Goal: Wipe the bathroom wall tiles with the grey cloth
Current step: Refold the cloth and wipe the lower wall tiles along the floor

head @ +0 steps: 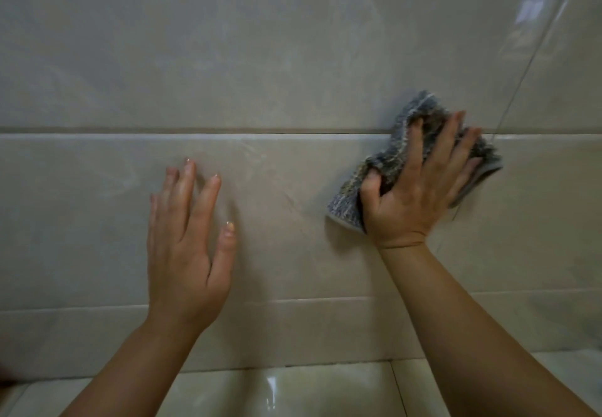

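so the right hand [413, 195] presses a bunched grey speckled cloth [387, 169] on the glossy beige wall tiles [260, 58], thumb curled into it. The left hand [182, 253] lies flat on the tiles, fingers slightly apart.

The grey cloth [347, 201] in your right hand [413, 195] is mottled with dark and pale grey flecks and has a plain lighter grey border, while the wall tiles [293, 58] you face are beige with faint whitish marbling, darker brown-grey grout lines [195, 130], and a cream lower surface [293, 387] beneath.
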`<state>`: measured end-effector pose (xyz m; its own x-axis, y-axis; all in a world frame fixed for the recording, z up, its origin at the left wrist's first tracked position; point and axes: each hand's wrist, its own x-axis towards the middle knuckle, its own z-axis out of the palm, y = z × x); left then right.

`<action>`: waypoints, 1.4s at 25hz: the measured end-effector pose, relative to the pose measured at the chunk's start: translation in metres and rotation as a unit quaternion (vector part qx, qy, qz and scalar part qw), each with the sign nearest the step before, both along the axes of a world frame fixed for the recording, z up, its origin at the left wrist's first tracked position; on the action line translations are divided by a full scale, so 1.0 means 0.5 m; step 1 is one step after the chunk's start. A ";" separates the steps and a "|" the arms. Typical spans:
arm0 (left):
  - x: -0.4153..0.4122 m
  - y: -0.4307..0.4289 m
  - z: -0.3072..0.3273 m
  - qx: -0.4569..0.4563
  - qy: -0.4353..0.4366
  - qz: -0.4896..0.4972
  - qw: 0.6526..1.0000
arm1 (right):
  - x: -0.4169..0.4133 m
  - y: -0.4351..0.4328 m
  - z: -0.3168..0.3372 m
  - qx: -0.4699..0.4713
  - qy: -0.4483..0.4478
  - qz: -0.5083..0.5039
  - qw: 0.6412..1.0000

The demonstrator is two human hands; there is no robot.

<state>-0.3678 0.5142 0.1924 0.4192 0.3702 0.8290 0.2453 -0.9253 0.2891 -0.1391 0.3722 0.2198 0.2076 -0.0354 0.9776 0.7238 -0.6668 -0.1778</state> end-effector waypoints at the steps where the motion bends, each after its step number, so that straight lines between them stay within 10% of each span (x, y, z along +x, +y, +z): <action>1: 0.004 -0.003 0.003 0.002 -0.003 -0.005 1.000 | 0.002 -0.001 -0.004 0.025 0.013 -0.011 1.000; 10: 0.035 -0.022 0.018 -0.005 -0.020 -0.026 0.999 | -0.049 0.007 -0.128 0.078 0.173 0.008 0.982; 18: 0.088 -0.041 0.013 0.029 -0.023 -0.047 0.998 | 0.011 0.003 0.046 0.138 0.055 0.000 0.989; 31: 0.000 -0.028 0.016 0.036 -0.006 -0.024 0.999 | -0.027 0.027 -0.130 0.125 0.136 -0.005 0.983; 35: -0.021 -0.026 0.006 0.032 0.013 -0.023 0.999 | -0.087 0.077 -0.149 -0.008 0.091 0.029 0.995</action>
